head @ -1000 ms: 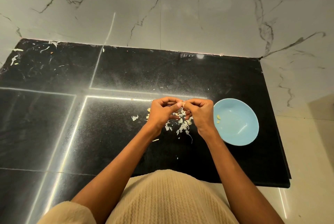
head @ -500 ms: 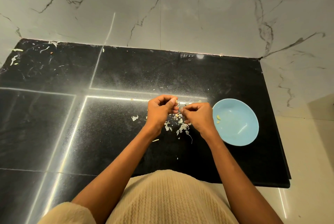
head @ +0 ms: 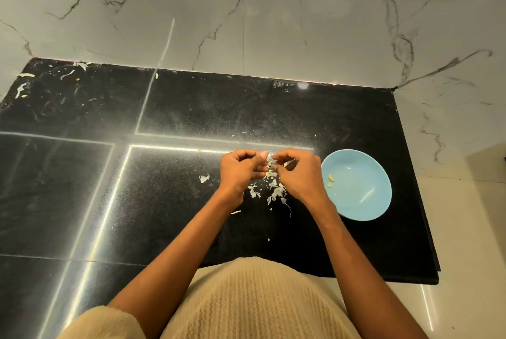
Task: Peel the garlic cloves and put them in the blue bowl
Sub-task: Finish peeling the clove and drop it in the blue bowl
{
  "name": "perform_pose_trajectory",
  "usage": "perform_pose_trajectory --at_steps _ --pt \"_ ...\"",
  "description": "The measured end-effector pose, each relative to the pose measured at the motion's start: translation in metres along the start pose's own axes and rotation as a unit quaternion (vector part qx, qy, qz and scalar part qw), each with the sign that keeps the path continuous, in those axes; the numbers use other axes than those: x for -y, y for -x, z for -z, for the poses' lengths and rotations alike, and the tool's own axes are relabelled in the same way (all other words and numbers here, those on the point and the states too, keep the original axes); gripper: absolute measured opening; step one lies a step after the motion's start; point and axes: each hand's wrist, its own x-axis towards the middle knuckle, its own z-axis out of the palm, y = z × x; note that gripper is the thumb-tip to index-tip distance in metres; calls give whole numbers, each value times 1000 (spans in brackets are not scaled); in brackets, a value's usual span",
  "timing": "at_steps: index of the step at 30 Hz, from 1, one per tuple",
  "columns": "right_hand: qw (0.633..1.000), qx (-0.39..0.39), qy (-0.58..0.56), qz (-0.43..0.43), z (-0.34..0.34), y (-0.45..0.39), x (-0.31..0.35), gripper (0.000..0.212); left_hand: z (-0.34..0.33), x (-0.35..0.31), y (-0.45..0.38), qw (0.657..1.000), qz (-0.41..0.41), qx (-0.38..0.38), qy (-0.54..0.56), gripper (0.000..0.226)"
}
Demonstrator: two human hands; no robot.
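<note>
At the centre of the frame I have my left hand [head: 241,171] and right hand [head: 298,171] together above the pile of skins [head: 273,188], fingers curled and pinching a garlic clove [head: 271,166] between them (keeping the scraps falling in one place, I judge). The blue bowl [head: 364,201] sits just right of my right hand, a short reach away, with peeled cloves [head: 331,180] near its left rim. The clove itself is mostly hidden by my fingers; I cannot tell how much skin remains.
</note>
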Motion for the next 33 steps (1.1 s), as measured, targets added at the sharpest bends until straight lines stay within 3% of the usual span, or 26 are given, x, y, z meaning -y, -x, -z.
perform_pose_trajectory --at_steps 8,18,33 --pt "994 -11 -42 102 -1 3 6 8 2 0 0 999 39 -2 12 17" --pt "987 22 -159 -1 -2 5 7 8 0 1 2 999 -30 -14 -33 2" --pt "994 23 -109 18 1 6 3 10 -5 3 3 986 -81 -17 -145 10"
